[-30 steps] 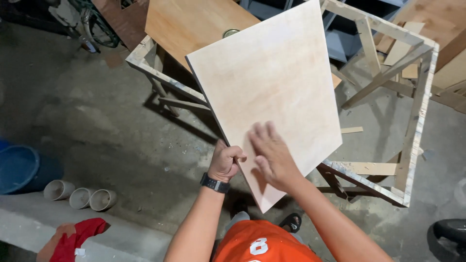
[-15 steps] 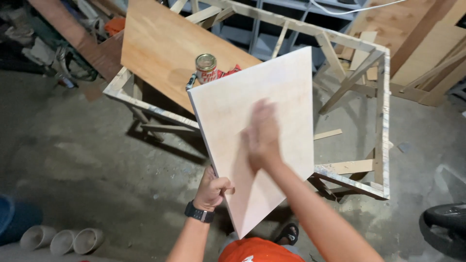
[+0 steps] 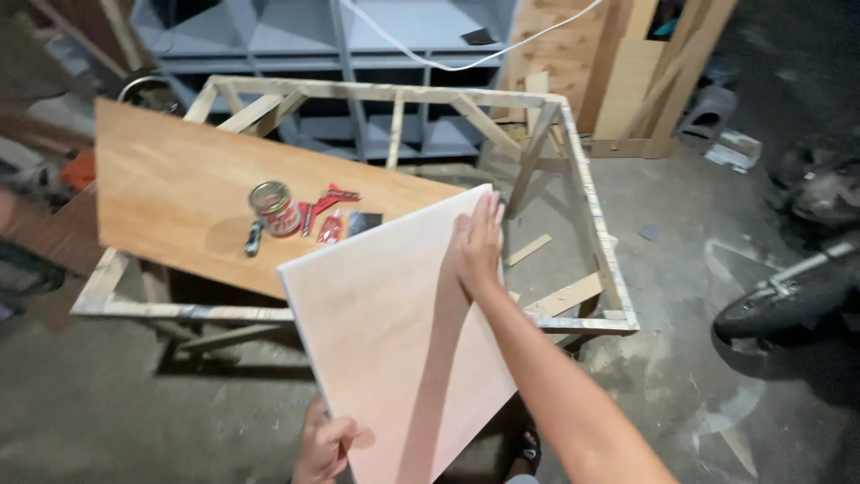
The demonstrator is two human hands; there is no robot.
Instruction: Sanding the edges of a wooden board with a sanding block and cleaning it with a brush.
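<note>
Right now I have a pale board (image 3: 394, 350) held up in front of me, tilted, its far corner reaching toward the wooden frame (image 3: 587, 224) ahead. My left hand (image 3: 324, 444) grips the board's near bottom edge, fingers curled around it. My right hand (image 3: 477, 244) lies flat and open against the board's upper right edge, fingers stretched out together and pointing away from me, not closed around anything.

Just beyond the pale board sits a larger brown plywood sheet (image 3: 179, 197), lying tilted across the left part of the frame and serving as a rough bench. On it stands a small round tin (image 3: 273, 206) with a red label, and beside the tin lie some red-handled tools (image 3: 324, 211) and a small dark square piece (image 3: 363, 222). A dark little tool (image 3: 253, 237) rests just left of the tin.

The frame is open timber with diagonal braces, and loose wood offcuts (image 3: 569, 294) lie inside it on the right. Behind it stands a grey shelf unit (image 3: 296, 54) with many compartments. The concrete floor (image 3: 699, 269) spreads around, and part of a scooter (image 3: 797, 287) shows at the far right.
</note>
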